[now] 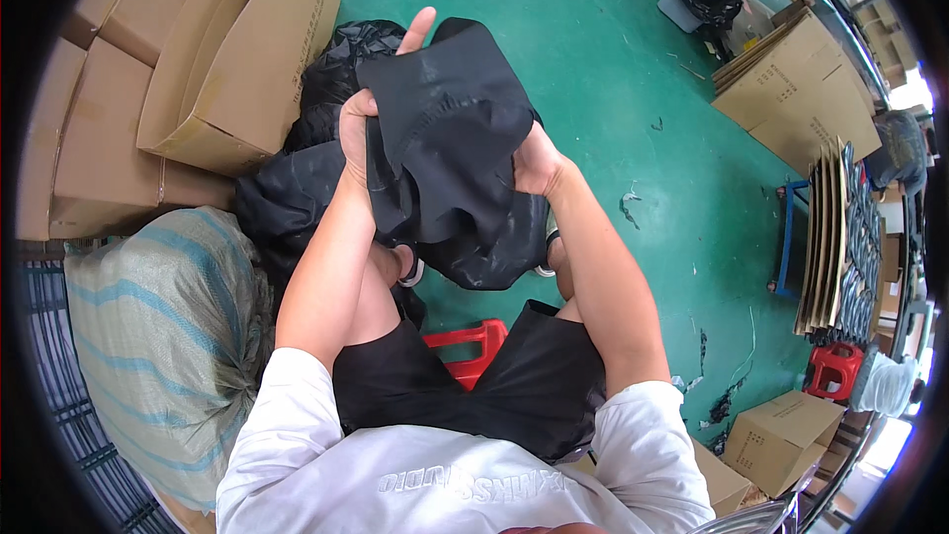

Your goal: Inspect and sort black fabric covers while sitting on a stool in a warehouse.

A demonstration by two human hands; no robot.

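Cloth point(450, 138), black and wrinkled, is held up above the green floor point(613, 237), between the two hands, which are apart. The left hand point(358, 129) is clamped on its left edge, with one finger pointing past the top. The right hand point(539, 160) touches its right side; the fingers are hidden, so I cannot tell whether they close. Near the left hand lies a black bag point(326, 79), beside a carton point(262, 59).

Left hand point(355, 133) holds black fabric point(450, 119); right hand point(537, 160) against its right side, fingers hidden. Sack point(148, 307) near left, open carton point(267, 59) far left.
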